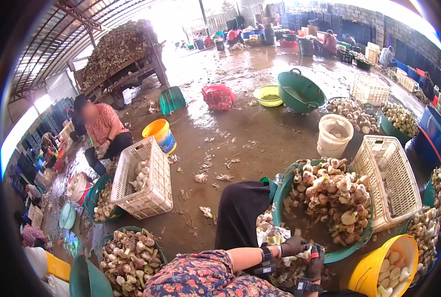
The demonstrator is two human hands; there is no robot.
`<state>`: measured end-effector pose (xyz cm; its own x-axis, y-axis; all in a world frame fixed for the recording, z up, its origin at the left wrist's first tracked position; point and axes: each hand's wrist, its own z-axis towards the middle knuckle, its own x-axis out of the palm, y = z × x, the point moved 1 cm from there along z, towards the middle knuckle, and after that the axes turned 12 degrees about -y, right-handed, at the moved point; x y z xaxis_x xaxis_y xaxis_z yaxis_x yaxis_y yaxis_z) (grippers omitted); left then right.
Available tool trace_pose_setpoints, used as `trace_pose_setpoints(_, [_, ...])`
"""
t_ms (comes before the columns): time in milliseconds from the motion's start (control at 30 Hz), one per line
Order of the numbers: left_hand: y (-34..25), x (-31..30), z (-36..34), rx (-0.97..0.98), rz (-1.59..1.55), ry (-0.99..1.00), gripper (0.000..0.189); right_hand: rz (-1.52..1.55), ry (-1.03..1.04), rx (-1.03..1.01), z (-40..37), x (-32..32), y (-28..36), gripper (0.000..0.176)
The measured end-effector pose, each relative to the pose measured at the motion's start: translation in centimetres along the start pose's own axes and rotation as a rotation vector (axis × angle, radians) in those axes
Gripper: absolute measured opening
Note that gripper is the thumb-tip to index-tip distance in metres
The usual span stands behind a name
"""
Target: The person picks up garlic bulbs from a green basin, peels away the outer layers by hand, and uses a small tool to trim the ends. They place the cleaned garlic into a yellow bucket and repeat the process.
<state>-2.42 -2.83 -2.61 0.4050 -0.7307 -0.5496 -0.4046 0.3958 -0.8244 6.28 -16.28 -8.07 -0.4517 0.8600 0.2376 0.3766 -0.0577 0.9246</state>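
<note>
Both my hands wear dark gloves and are close together at the lower middle, beside the near rim of a green tub heaped with garlic bulbs. My left hand has its fingers wrapped round a garlic bulb. Just right of it, my right hand is closed, with something red at its fingers; what it grips is too small to make out. Below the hands lie loose garlic skins. A yellow bucket holding pale peeled bulbs stands to the right.
A white crate stands beyond the tub, near a white bucket. At left, a seated person is beside another crate and a yellow-blue bucket. A loaded truck stands behind. Garlic scraps lie on the wet floor.
</note>
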Motion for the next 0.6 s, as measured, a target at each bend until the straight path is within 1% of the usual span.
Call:
trace_pose_setpoints(33, [0.8, 0.1, 0.1, -0.136, -0.126, 0.054, 0.019, -0.054, 0.000, -0.087, -2.0, 2.1, 4.0, 0.034])
trace_pose_setpoints(67, [1.7, -0.1, 0.4, -0.269, -0.250, 0.106, 0.021, -0.049, 0.000, -0.090, -2.9, 3.0, 5.8, 0.034])
trace_pose_setpoints(100, [2.5, -0.9, 1.0, 0.087, 0.106, 0.138, 0.035, -0.085, 0.084, -0.157, -3.7, 3.5, 7.2, 0.039])
trace_pose_setpoints(133, [7.2, 0.8, 2.0, 0.615, 0.268, -0.016, 0.042, -0.122, 0.167, -0.224, -4.1, 3.5, 7.8, 0.045])
trace_pose_setpoints(167, [6.6, 0.1, 1.9, 0.285, -0.015, 0.075, 0.040, -0.162, 0.218, -0.254, -3.7, 3.1, 7.8, 0.052])
trace_pose_setpoints(200, [6.3, -0.9, 1.5, -0.051, -0.294, 0.162, 0.038, -0.162, 0.219, -0.256, -3.6, 2.8, 7.8, 0.052])
trace_pose_setpoints(233, [1.3, -5.1, -0.4, 0.118, -0.064, 0.145, 0.033, -0.087, 0.273, -0.163, -3.8, 3.0, 8.4, 0.053])
trace_pose_setpoints(267, [2.4, -4.4, 0.0, 0.116, -0.063, 0.141, 0.033, -0.015, 0.329, -0.067, -4.0, 3.1, 8.7, 0.055])
trace_pose_setpoints(300, [4.0, -3.5, 0.5, 0.355, 0.009, 0.016, 0.032, -0.074, 0.359, -0.158, -3.2, 2.5, 6.7, 0.052])
trace_pose_setpoints(333, [3.8, -3.6, 0.3, 0.592, 0.083, -0.110, 0.032, -0.359, 0.267, -0.378, -3.6, 2.9, 6.7, 0.045])
trace_pose_setpoints(367, [3.8, -3.4, 0.5, 0.491, 0.146, -0.044, 0.033, -0.599, 0.198, -0.657, -4.2, 3.3, 6.8, 0.041])
trace_pose_setpoints(400, [3.7, -3.2, 0.3, 0.527, 0.206, -0.080, 0.034, -0.838, 0.122, -0.937, -4.9, 3.9, 6.9, 0.038])
trace_pose_setpoints(433, [3.4, -2.9, 0.5, 0.382, 0.124, -0.019, 0.036, -0.849, 0.057, -1.010, -5.0, 4.2, 6.2, 0.035])
trace_pose_setpoints(467, [3.0, -2.6, 0.5, 0.234, 0.041, 0.045, 0.038, -0.851, 0.058, -1.007, -5.1, 4.0, 5.8, 0.035])
trace_pose_setpoints(533, [2.0, -2.5, 0.1, -0.001, -0.088, -0.033, 0.043, -0.674, 0.071, -0.508, -5.1, 3.6, 4.9, 0.033])
trace_pose_setpoints(567, [2.0, -2.2, -0.2, -0.054, -0.189, -0.064, 0.042, -0.413, 0.069, -0.461, -5.1, 3.9, 4.6, 0.034])
trace_pose_setpoints(600, [2.1, -1.9, -0.4, -0.103, -0.292, -0.098, 0.041, -0.406, 0.004, -0.527, -5.1, 3.9, 4.3, 0.035])
